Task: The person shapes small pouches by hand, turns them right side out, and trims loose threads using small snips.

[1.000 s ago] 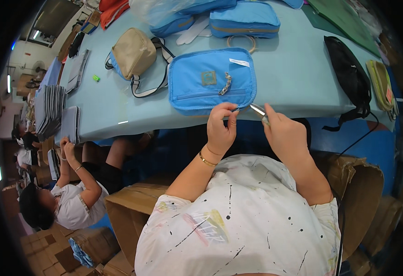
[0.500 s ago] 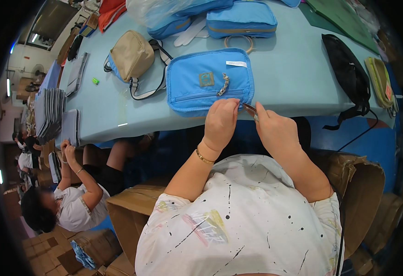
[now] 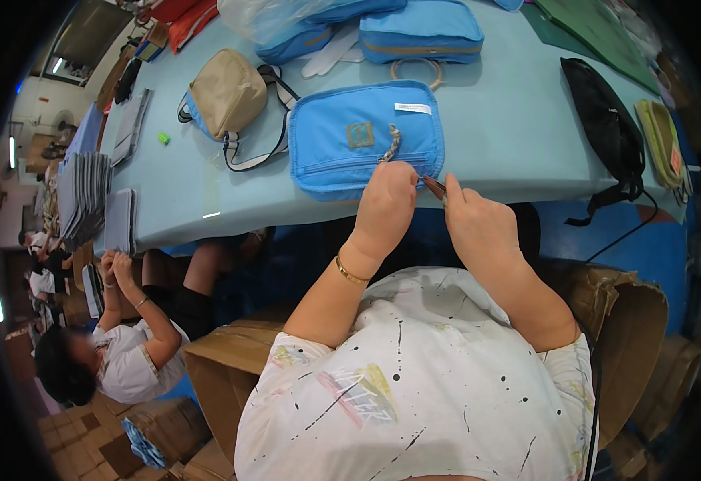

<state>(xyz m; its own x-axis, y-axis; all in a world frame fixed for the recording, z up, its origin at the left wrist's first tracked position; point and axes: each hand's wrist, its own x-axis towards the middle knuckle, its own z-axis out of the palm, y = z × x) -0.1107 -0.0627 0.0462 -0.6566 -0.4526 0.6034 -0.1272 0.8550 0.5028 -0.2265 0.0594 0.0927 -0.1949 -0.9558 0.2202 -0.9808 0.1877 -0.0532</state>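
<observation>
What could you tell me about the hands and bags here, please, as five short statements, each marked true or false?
1. The left hand is at the near edge of the blue pouch with the square patch. True.
2. The right hand is empty. False: the right hand holds a small pointed tool.
3. A white label shows on the upper right of that pouch. True.
4. The tan bag sits to the left of that pouch. True.
5. The black bag lies between the tan bag and the blue pouch. False: the black bag lies well to the right of both.
</observation>
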